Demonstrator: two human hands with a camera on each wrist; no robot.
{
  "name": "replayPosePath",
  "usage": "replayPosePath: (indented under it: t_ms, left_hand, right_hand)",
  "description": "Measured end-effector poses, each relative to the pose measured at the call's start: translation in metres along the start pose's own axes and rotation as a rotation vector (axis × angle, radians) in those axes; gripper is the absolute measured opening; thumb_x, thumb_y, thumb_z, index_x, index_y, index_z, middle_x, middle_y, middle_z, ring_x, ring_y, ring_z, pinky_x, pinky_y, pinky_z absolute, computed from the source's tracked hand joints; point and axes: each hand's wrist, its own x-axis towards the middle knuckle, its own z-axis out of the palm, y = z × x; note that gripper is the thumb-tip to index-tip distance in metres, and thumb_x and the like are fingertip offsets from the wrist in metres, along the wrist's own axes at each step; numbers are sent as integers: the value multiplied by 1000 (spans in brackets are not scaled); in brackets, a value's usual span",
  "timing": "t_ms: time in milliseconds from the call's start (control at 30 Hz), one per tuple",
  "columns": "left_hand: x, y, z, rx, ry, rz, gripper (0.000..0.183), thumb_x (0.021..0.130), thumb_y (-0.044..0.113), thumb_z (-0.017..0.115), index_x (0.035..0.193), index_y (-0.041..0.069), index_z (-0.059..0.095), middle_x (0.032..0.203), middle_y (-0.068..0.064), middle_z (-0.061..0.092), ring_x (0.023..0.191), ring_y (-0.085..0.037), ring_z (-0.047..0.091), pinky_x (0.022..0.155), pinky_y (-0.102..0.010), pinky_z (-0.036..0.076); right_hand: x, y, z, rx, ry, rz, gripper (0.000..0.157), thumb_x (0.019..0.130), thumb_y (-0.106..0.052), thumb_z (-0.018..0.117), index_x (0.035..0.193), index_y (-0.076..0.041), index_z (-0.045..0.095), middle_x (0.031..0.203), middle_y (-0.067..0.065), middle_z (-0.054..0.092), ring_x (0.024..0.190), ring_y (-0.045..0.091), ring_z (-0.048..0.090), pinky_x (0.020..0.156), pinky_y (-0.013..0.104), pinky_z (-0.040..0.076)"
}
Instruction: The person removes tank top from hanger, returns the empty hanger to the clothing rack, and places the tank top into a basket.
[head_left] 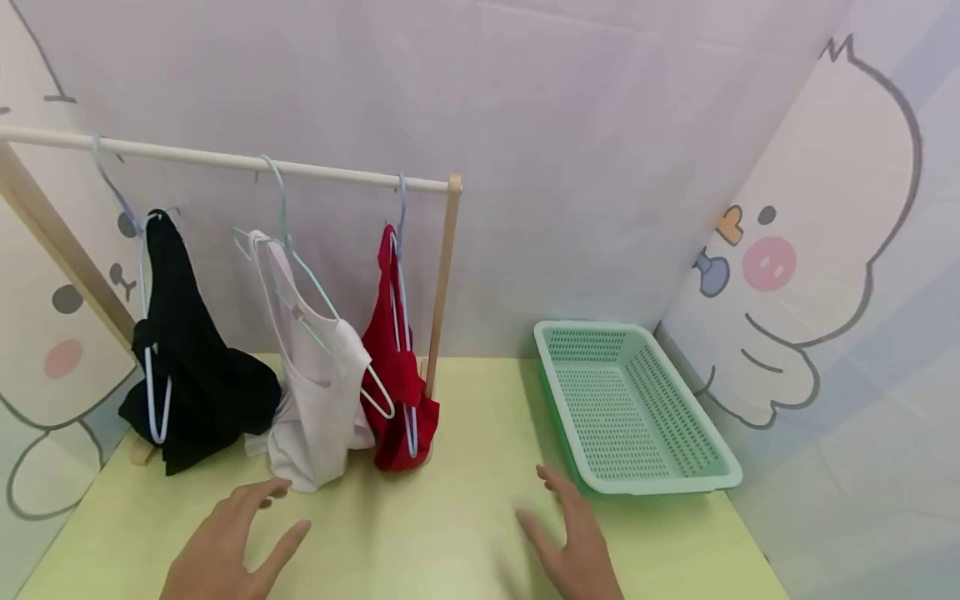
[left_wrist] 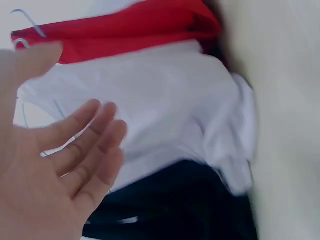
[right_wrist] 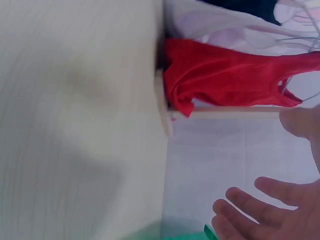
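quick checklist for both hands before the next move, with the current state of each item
1. Left hand free: ok, holding nothing.
2. Right hand free: ok, holding nothing.
3. Black garment, white garment and red garment hung from rail: ok.
4. Green basket opening upward: ok.
5. A garment in hand: not ok, neither hand grips one.
6. White hem off the table: cannot tell.

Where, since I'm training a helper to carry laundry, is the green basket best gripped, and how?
I'd take the green basket by its left long rim, the right hand coming from the middle of the tabletop, thumb inside, fingers outside. That rim is straight and raised, while the right rim sits close to the patterned backdrop, which likely leaves less room.
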Motion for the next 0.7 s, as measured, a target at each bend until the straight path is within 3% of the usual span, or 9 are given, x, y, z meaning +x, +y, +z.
replayPosePath:
  t_ms: [67, 167, 267, 367, 467, 700]
  left_hand:
    - [-1, 8, -7, -49, -4, -56, 60, 99, 61, 70, 130, 9, 67, 115, -6, 70, 103, -27, 66, 86, -45, 58]
    - [-3, 21, -15, -113, 87, -43, 35, 101, 49, 74, 113, 17, 71, 90, 8, 64, 84, -11, 57, 69, -29, 49]
    - [-4, 36, -22, -200, 242, 56, 15, 100, 34, 79, 99, 21, 71, 76, 15, 56, 71, -4, 50, 61, -23, 42]
    - [0, 49, -33, -286, 338, 182, 12, 99, 22, 80, 95, 22, 69, 73, 17, 55, 67, -3, 49, 59, -20, 39]
    - [7, 59, -44, -316, 360, 281, 15, 98, 16, 80, 94, 23, 67, 74, 17, 55, 65, -2, 48, 58, -20, 38]
    - [25, 72, -69, -207, 443, 492, 25, 87, 9, 87, 88, 23, 67, 72, 19, 47, 63, 0, 45, 53, -20, 38]
  right_hand:
    - [5, -7, -2, 134, -11, 59, 53, 98, -19, 81, 147, -17, 61, 139, -8, 68, 125, 23, 66, 101, 41, 55]
    - [14, -14, -4, 299, -13, 84, 43, 101, -13, 76, 143, -15, 63, 131, -9, 71, 118, 21, 69, 100, 33, 55]
    - [26, -19, -5, 390, -15, 54, 39, 102, -9, 73, 140, -13, 64, 125, -5, 72, 113, 17, 70, 97, 31, 56]
    - [39, -23, -4, 430, -31, 2, 38, 103, -8, 72, 140, -13, 64, 123, 1, 73, 111, 17, 70, 95, 30, 57]
    - [52, -26, -1, 450, -48, -50, 38, 103, -7, 71, 141, -11, 63, 122, 9, 73, 110, 22, 71, 93, 30, 58]
    - [77, -36, 3, 463, -84, -122, 38, 104, -8, 71, 141, -11, 63, 121, 10, 73, 106, 18, 71, 92, 30, 58]
